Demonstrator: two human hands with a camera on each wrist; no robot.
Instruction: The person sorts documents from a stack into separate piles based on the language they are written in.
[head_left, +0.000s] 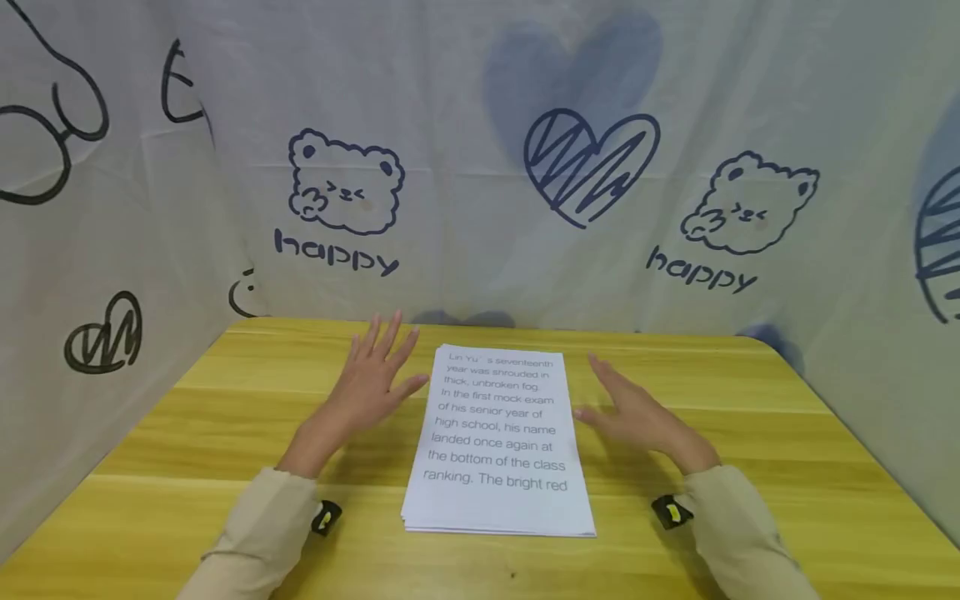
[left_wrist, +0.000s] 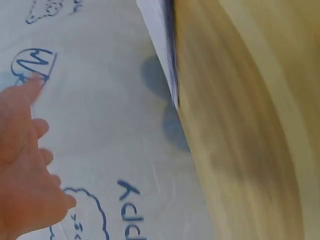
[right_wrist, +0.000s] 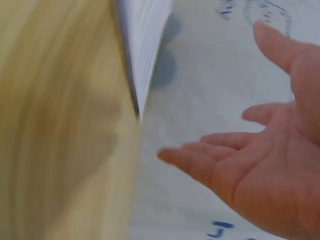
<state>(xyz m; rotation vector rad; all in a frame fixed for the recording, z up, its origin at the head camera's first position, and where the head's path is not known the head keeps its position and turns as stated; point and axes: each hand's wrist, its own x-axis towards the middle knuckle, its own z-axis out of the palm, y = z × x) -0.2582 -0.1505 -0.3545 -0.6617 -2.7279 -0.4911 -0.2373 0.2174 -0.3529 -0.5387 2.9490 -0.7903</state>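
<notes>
A stack of printed paper sheets (head_left: 495, 442) lies in the middle of the wooden table, large grey text facing up. Its edges are slightly uneven at the lower left. Left of the stack, my left hand (head_left: 371, 383) is spread with straight fingers, the thumb tip close to the paper's edge. On the other side, my right hand (head_left: 637, 414) has its fingers extended and its palm turned toward the stack. Neither hand holds anything. In the right wrist view the right hand (right_wrist: 270, 160) shows an empty palm, with the sheets' edge beyond it.
The yellow wood-grain table (head_left: 187, 467) ends at a pale cloth backdrop (head_left: 465, 167) printed with hearts, bears and the word happy. More cloth hangs at both sides. A small black device (head_left: 326, 517) sits at the left wrist, another black device (head_left: 671, 512) at the right.
</notes>
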